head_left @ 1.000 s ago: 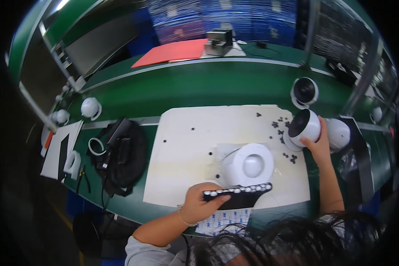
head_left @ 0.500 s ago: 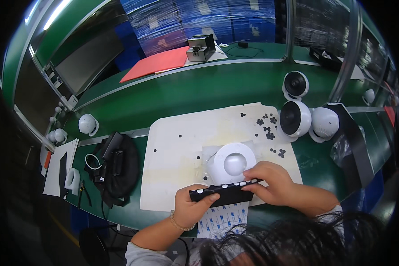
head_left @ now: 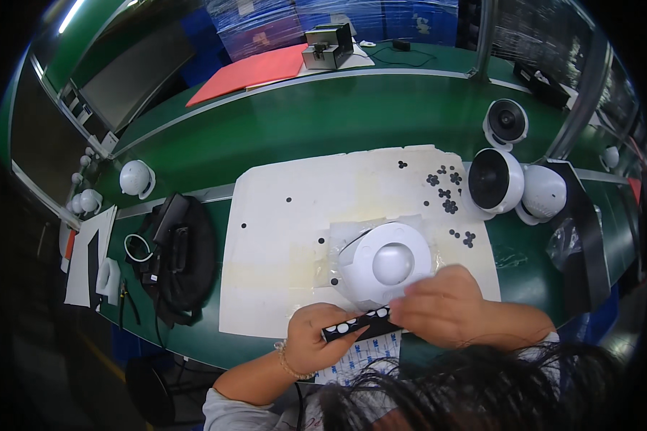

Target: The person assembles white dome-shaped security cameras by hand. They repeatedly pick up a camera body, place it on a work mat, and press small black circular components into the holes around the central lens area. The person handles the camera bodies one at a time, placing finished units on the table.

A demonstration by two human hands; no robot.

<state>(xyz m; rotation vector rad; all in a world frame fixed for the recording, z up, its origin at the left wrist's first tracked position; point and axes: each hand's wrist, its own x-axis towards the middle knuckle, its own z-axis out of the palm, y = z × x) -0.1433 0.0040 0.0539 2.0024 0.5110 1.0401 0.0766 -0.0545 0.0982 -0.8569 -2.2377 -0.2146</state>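
My left hand [head_left: 318, 336] grips a black strip [head_left: 363, 325] dotted with white round spots, thumb on top. Over the strip's right end is my right hand [head_left: 438, 307], its fingers smeared by motion, so whether they hold anything is hidden. Just beyond the strip a white round device [head_left: 363, 271] with a ring-shaped base turned up lies on a clear plastic bag [head_left: 336, 233]. Under the strip, a white sheet with blue print [head_left: 359, 357] reaches the table's near edge. The cream board [head_left: 266, 280] beneath carries several small black round pads [head_left: 450, 207], mostly clustered at its far right.
White devices with black round fronts [head_left: 494, 181] stand at the right, beside a dark panel [head_left: 582, 237]. A black bag [head_left: 187, 266] and pliers [head_left: 127, 305] lie at the left. Another white device [head_left: 136, 179] sits far left. A metal fixture [head_left: 328, 47] stands on the back shelf.
My right hand has shifted from pinching near the strip's right end to a blurred motion over it. The strip is tilted more, its right end higher. The whole view has shifted slightly.
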